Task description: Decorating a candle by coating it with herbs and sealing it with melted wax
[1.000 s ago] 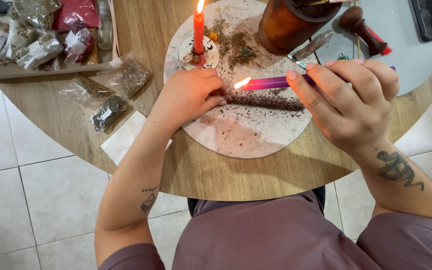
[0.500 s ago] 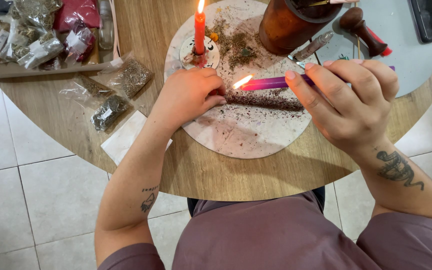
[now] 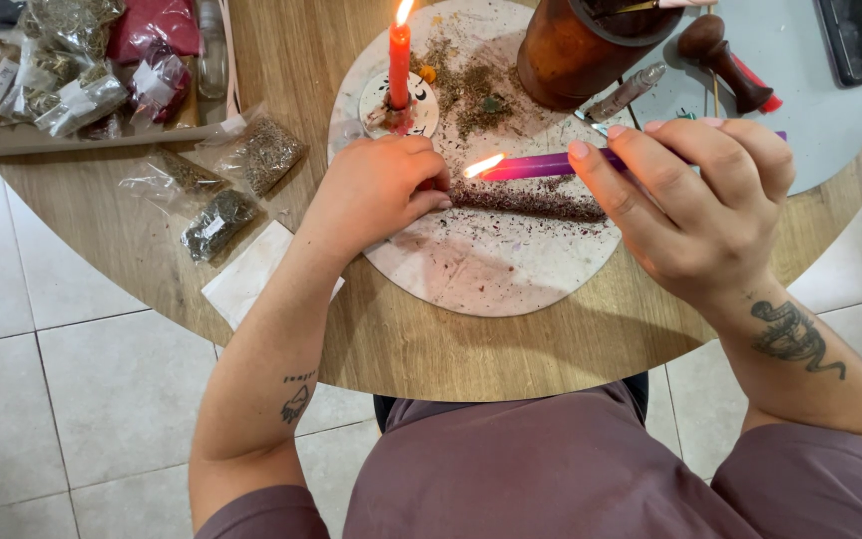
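Observation:
My right hand (image 3: 695, 205) holds a lit purple candle (image 3: 541, 165) sideways, its flame pointing left over a round pale board (image 3: 481, 269). Just under it lies a herb-coated candle (image 3: 531, 203) flat on the board. My left hand (image 3: 376, 190) is curled over that candle's left end, fingers pressed on it. A red candle (image 3: 398, 65) burns upright in a small round holder (image 3: 396, 110) at the board's far side.
Loose dried herbs (image 3: 466, 90) are scattered on the board. A brown jar (image 3: 576, 50), a wooden stamp (image 3: 720, 55) and a dark phone (image 3: 858, 35) stand at the back right. Bags of herbs (image 3: 216, 225) and a tray of packets (image 3: 72, 70) lie left on the wooden table (image 3: 401, 349).

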